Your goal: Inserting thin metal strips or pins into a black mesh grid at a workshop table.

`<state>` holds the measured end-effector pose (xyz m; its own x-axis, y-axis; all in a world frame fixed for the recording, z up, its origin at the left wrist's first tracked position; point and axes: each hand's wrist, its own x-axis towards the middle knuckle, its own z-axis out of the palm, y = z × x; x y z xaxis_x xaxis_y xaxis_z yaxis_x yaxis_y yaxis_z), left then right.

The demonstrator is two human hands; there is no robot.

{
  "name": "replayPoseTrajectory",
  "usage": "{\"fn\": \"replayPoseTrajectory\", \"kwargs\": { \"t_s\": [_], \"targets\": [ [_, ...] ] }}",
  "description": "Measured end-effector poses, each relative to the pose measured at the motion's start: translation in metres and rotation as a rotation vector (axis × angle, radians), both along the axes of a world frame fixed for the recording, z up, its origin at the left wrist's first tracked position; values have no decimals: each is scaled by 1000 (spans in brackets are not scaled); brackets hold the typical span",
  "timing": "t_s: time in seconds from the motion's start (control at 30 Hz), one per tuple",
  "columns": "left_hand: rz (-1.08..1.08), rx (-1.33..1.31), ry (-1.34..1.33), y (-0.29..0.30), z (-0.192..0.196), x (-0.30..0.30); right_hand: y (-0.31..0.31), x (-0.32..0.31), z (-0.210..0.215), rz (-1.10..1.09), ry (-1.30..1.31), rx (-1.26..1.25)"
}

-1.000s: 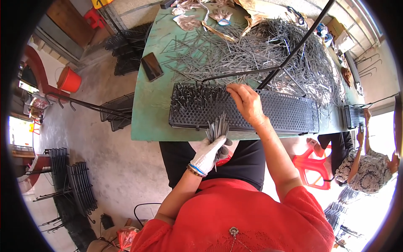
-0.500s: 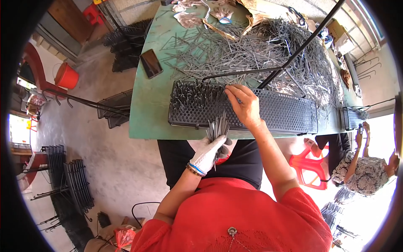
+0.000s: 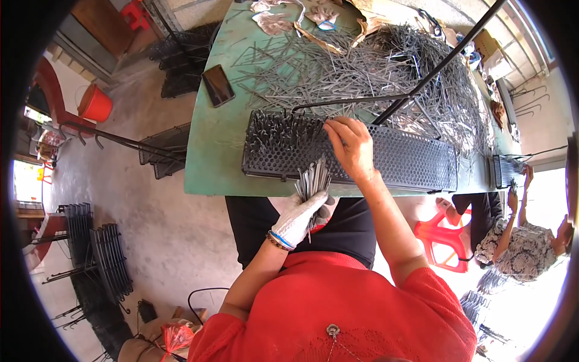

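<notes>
My left hand (image 3: 300, 218), in a white glove, is closed round a bundle of thin metal rods (image 3: 313, 179) whose tips fan out upward. My bare right hand (image 3: 351, 148) hovers over the long black perforated rack (image 3: 398, 158), thumb and fingertips pinched together. Whatever lies between those fingertips is too small to make out. Many short rods stand upright in the left part of the rack (image 3: 280, 134), just left of my right hand. A bent black metal bar (image 3: 362, 101) crosses above the rack's far edge.
Loose rods (image 3: 338, 72) lie heaped on the green table (image 3: 211, 151) behind the rack. A phone (image 3: 218, 86) and used gloves (image 3: 272, 23) rest there too. At far right, another person (image 3: 523, 250) works at a similar rack (image 3: 505, 171). A red stool (image 3: 443, 238) stands under the table.
Both of my hands hold nearly the same places; the right fingertips stay at the edge of the standing rods. The other person's hands have shifted slightly at their rack.
</notes>
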<state>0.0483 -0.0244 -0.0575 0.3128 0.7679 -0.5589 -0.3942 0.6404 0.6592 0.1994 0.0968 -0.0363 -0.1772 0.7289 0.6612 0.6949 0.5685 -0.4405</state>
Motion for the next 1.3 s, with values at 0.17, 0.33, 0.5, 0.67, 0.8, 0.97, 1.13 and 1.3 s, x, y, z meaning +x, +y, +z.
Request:
{"fn": "replayPoseTrajectory", "kwargs": {
  "t_s": [0.17, 0.33, 0.5, 0.67, 0.8, 0.97, 1.13, 1.3],
  "targets": [
    [64, -24, 2, 0, 8, 3, -6, -1, -6, -117, -68, -9],
    [50, 6, -26, -4, 5, 0, -23, -4, 17, -59, 183, -167],
    [-8, 86, -1, 2, 11, -6, -43, 4, 19, 51, 409, -694],
    [-53, 145, -2, 5, 12, -11, -44, 5, 14, 98, 546, -909],
    [-45, 109, -6, 6, 5, -16, -40, 2, 13, 39, 618, -954],
    [-37, 79, -42, 5, -6, -23, -33, -3, 20, 41, 631, -899],
    [-20, 71, -21, 2, -2, -24, -24, -3, 21, 55, 628, -875],
    [-20, 31, 21, -6, -4, -22, -19, -8, 21, 30, 744, -572]
  ]
}}
